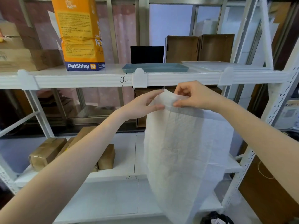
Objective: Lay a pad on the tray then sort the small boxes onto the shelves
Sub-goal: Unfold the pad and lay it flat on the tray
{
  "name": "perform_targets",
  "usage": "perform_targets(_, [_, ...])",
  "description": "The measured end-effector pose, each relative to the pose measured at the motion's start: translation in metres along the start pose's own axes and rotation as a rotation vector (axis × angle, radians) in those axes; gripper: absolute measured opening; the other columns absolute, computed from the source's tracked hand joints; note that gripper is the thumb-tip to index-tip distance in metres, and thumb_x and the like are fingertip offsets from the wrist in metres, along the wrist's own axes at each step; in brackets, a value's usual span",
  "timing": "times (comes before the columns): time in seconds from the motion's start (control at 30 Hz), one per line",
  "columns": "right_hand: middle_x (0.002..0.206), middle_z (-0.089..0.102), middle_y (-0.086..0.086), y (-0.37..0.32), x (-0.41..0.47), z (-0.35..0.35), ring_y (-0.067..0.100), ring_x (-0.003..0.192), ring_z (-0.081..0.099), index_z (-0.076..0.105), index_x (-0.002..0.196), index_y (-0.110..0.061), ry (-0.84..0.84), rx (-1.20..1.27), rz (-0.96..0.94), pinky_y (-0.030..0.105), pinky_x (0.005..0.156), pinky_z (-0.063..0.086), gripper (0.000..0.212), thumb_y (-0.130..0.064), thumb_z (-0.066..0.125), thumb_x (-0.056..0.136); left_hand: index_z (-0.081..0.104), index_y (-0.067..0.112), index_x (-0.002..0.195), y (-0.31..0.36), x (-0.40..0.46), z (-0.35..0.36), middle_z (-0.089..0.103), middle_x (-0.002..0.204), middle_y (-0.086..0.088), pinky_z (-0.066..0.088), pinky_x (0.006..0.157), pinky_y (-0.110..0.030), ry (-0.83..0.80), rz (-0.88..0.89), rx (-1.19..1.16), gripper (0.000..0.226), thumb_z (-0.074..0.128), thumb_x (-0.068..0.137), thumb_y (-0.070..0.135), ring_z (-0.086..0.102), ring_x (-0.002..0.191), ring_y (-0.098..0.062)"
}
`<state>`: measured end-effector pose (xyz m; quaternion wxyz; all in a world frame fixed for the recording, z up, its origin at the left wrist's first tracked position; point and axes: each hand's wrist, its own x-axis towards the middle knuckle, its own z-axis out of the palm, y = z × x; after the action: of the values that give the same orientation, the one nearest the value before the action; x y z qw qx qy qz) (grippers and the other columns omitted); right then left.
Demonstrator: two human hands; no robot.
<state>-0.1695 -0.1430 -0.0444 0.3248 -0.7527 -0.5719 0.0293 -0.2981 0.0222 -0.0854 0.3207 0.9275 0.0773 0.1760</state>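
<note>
A white quilted pad (179,151) hangs down in front of the shelving, still partly folded. My left hand (145,105) pinches its top edge from the left. My right hand (191,96) pinches the same edge from the right, thumb and fingers close to the left hand. A shallow blue-grey tray (155,68) lies on the upper shelf, just above and behind both hands. Small brown taped boxes (47,152) lie on the lower shelf at the left, partly behind my left forearm.
An orange PetShiny pad bag (80,34) stands on the upper shelf (84,80) left of the tray. Open cardboard boxes (199,48) and a black box (146,54) stand behind the tray. A white flat board (226,65) lies at the right. A white upright (278,101) frames the right side.
</note>
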Motion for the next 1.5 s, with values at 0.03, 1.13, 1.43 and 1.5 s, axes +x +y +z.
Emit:
perform_targets(0.03, [0.098,0.068,0.020,-0.001,0.000,0.000,0.023,0.082,0.059,0.064,0.097,-0.007,-0.002,-0.009,0.007,0.037,0.080,0.048,0.027,-0.020,0.075,0.076,0.045,0.023,0.137,0.000,0.000,-0.001,0.055,0.132,0.005,0.041,0.102,-0.026,0.045,0.027,0.040,0.054,0.061,0.088,0.036,0.051,0.119,-0.011])
perform_targets(1.13, [0.125,0.057,0.018,-0.001,0.008,0.018,0.015,0.073,0.070,0.063,0.111,0.000,0.167,0.243,0.281,0.013,0.058,0.056,0.027,-0.004,0.042,0.096,0.028,0.019,0.136,0.002,-0.017,0.054,0.035,0.138,0.001,0.041,0.098,-0.026,-0.177,-0.093,0.108,0.088,0.079,0.069,0.044,0.042,0.124,-0.013])
perform_targets(1.43, [0.113,0.052,0.004,-0.005,0.007,0.002,0.008,0.074,0.066,0.064,0.117,-0.007,0.197,0.159,0.273,0.005,0.050,0.048,0.034,0.005,0.050,0.088,0.052,0.022,0.099,0.000,-0.004,0.071,0.056,0.096,0.003,0.046,0.073,-0.025,-0.080,-0.172,-0.013,0.037,0.073,0.077,0.043,0.055,0.088,-0.017])
perform_targets(1.5, [0.118,0.052,0.004,-0.003,0.006,-0.001,0.012,0.097,0.060,0.062,0.121,-0.008,0.195,0.080,0.254,0.005,0.056,0.047,0.039,0.005,0.059,0.084,0.050,0.030,0.074,0.003,-0.003,0.070,0.048,0.079,0.008,0.036,0.059,-0.017,-0.074,-0.118,0.019,0.024,0.070,0.080,0.041,0.048,0.074,-0.012])
